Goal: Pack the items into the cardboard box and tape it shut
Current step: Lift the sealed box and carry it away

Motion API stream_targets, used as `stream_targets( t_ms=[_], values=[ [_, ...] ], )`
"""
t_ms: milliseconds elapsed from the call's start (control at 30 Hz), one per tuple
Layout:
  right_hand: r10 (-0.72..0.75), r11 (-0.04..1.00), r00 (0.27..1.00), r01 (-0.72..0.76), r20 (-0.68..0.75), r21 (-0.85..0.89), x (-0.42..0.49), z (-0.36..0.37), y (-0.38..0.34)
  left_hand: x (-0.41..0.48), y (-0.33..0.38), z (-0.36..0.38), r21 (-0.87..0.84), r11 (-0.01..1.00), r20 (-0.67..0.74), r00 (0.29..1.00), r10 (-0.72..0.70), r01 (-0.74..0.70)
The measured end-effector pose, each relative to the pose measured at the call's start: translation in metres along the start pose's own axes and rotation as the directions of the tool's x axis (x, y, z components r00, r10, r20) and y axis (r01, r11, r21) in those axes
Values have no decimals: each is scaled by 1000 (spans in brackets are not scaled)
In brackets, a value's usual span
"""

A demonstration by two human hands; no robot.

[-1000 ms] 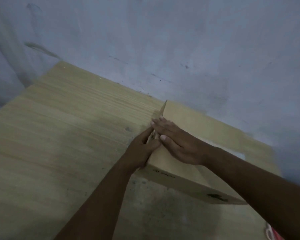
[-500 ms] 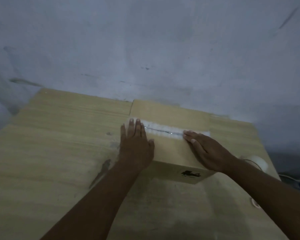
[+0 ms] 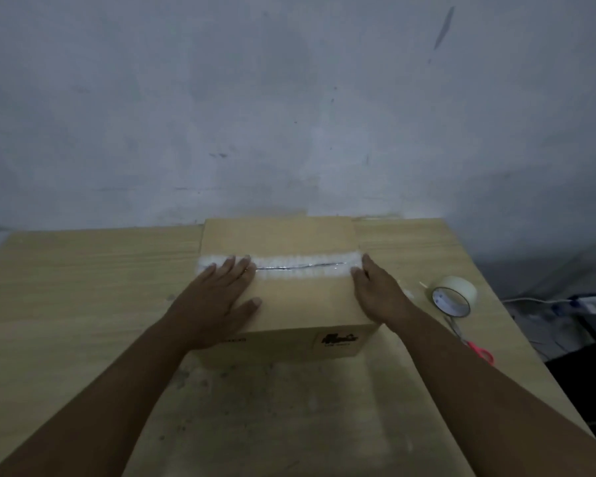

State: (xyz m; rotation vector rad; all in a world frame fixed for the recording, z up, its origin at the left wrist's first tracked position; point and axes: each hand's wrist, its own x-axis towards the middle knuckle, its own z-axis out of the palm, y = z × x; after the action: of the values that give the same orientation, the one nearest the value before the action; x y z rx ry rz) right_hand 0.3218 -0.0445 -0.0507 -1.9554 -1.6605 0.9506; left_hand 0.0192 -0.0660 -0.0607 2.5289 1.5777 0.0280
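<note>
A closed cardboard box (image 3: 289, 242) stands at the back middle of the wooden table (image 3: 83, 287), against the wall. A strip of clear tape (image 3: 300, 267) runs across its top along the flap seam. My left hand (image 3: 217, 297) lies flat on the left part of the lid, fingers spread, fingertips on the tape's left end. My right hand (image 3: 379, 290) presses flat on the box's right edge, fingertips at the tape's right end. Neither hand grips anything. The box's contents are hidden.
A roll of clear tape (image 3: 455, 297) lies on the table right of the box. Scissors with red handles (image 3: 475, 347) lie in front of the roll, near the table's right edge. Cables and a dark device (image 3: 572, 304) sit beyond that edge. A grey wall rises behind.
A second ago both hands pressed together at one corner of the box. They have since slid apart along the tape to its two ends, and the view has swung to face the box squarely.
</note>
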Motion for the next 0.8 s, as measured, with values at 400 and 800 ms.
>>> stream_targets(
  t_ms=[400, 800],
  values=[
    [254, 522, 955, -267, 151, 810, -42, 26, 24, 1, -10, 13, -602, 722, -121, 855, -504, 341],
    [379, 587, 918, -143, -114, 797, -54, 57, 17, -50, 15, 59, -994, -74, 110, 776, -621, 82]
  ],
)
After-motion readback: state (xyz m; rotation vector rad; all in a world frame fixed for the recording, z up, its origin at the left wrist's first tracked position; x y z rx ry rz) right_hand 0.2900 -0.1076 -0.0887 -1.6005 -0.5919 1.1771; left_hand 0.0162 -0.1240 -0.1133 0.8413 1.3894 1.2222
